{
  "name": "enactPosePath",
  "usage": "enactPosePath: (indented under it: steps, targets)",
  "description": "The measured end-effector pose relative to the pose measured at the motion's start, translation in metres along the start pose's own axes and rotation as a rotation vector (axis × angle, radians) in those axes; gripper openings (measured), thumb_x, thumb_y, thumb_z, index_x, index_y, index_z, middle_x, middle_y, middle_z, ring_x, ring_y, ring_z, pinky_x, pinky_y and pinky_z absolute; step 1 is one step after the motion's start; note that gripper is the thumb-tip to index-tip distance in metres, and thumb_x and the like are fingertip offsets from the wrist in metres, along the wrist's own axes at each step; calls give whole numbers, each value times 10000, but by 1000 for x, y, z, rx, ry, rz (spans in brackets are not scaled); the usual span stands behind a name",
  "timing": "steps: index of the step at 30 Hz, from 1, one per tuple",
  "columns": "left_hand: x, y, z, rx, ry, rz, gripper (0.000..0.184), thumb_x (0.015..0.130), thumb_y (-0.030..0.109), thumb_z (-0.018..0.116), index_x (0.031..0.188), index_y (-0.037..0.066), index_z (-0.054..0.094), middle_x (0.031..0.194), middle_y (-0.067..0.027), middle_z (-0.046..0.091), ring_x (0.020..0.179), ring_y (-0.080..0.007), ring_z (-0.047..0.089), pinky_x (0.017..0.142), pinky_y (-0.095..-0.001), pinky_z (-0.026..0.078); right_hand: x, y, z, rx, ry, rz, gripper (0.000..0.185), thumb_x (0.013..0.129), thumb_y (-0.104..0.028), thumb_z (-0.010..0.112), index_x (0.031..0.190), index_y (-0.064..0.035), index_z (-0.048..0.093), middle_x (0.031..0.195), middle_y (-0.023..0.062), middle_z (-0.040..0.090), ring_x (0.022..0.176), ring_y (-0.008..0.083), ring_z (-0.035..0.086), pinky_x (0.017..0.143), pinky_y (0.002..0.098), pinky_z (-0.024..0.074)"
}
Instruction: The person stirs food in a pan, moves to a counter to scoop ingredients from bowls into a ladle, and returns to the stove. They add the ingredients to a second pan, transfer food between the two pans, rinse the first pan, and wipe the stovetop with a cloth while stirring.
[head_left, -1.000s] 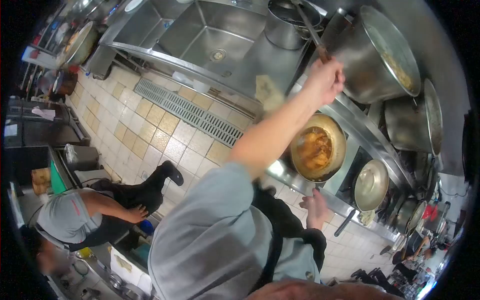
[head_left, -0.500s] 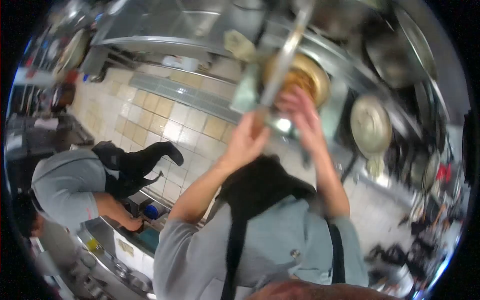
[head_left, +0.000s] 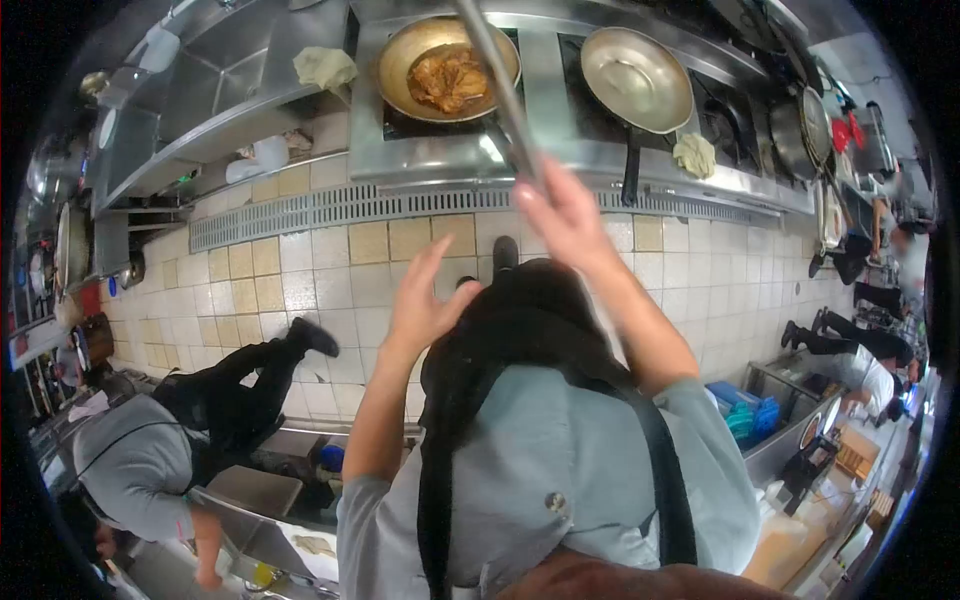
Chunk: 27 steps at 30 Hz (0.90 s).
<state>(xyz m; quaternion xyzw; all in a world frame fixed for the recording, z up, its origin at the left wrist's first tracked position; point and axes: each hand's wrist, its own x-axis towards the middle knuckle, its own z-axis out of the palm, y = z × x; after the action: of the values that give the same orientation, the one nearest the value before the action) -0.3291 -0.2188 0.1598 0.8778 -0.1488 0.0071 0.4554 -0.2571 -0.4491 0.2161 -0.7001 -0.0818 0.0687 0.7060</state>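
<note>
My right hand [head_left: 562,212] is closed round the lower end of a long metal utensil [head_left: 498,85], which slants up across the right edge of a pan [head_left: 395,62]; its far end is out of frame. Browned food [head_left: 448,80] lies in that pan on the stove. My left hand [head_left: 425,300] is held over the floor, fingers apart, with nothing in it. To the right of the utensil sits a second pan [head_left: 637,85] with no food visible, its dark handle toward me.
Cloths lie left of the food pan [head_left: 325,67] and by the second pan [head_left: 694,156]. A metal sink [head_left: 215,85] is at upper left. A co-worker [head_left: 135,460] leans over a counter at lower left. More people [head_left: 868,375] are at far right.
The view has turned, so the pans appear farther left and higher. The utensil has passed from my left hand to my right; my left hand is now empty.
</note>
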Motion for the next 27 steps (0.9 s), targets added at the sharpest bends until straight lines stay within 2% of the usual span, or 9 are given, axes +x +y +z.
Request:
enactPosePath:
  steps: [3,5,6,7,10,13,19,25,27]
  targets:
    - [-51,-34,14,-57,-37,-216,712,841,353,797,1393,-2,522,1314,-247,604,1252,-412,557,1038,-442,458,-68,14,-24,-58,75,109,527,1007,-147,608,1466,25,414,1112,41,605,1023,109,591,899,280,505]
    - [-65,-36,17,-75,-118,-312,722,853,404,779,1397,2,526,1332,-255,596,1276,-406,544,1056,-431,445,-108,4,-35,115,149,383,503,1010,-161,604,1460,-11,436,870,-18,587,662,55,553,586,221,485]
    - [-73,-35,17,-30,-341,-456,709,896,457,711,1405,1,521,1365,-260,574,1303,-395,527,1077,-413,427,-123,4,-33,114,204,293,492,1010,-166,603,1460,-45,446,711,-62,503,479,25,401,424,202,345]
    - [-83,-33,20,29,-566,-601,707,939,509,644,1413,1,517,1398,-265,552,1331,-385,510,1098,-396,409,-139,3,-37,108,237,289,492,1010,-166,603,1460,-45,446,711,-62,503,479,25,401,424,202,345]
    - [-114,-33,38,-390,-735,-548,685,1024,527,484,1446,-12,477,1437,-254,526,1363,-378,480,1131,-378,370,-174,-3,-50,205,250,310,480,1009,-161,600,1450,-50,446,671,-44,489,473,45,425,423,217,373]
    - [-120,-21,42,-445,-854,-530,642,1067,492,399,1466,-8,455,1467,-236,505,1390,-352,456,1145,-367,350,-185,-10,-69,217,343,319,444,1013,-160,589,1425,-54,457,624,-38,456,439,54,392,394,227,358]
    - [-52,50,31,-504,-950,-413,622,1059,449,463,1482,-5,434,1467,-208,518,1385,-289,468,1141,-339,353,-198,-5,-130,372,524,243,383,1020,-175,583,1369,-57,480,607,-37,410,417,59,350,362,237,329]
    - [24,80,149,-282,-449,-499,701,989,463,599,1481,-11,436,1452,-205,529,1353,-309,496,1065,-383,435,-233,3,-227,348,473,258,372,1019,-150,572,1367,-50,488,616,-42,416,418,57,358,357,233,319]
    - [44,83,200,-654,-306,-625,777,956,493,642,1498,-8,400,1453,-198,512,1303,-326,531,1023,-421,468,-250,3,-257,287,477,320,381,1013,-132,565,1374,-34,488,623,-38,443,411,59,380,360,231,331]
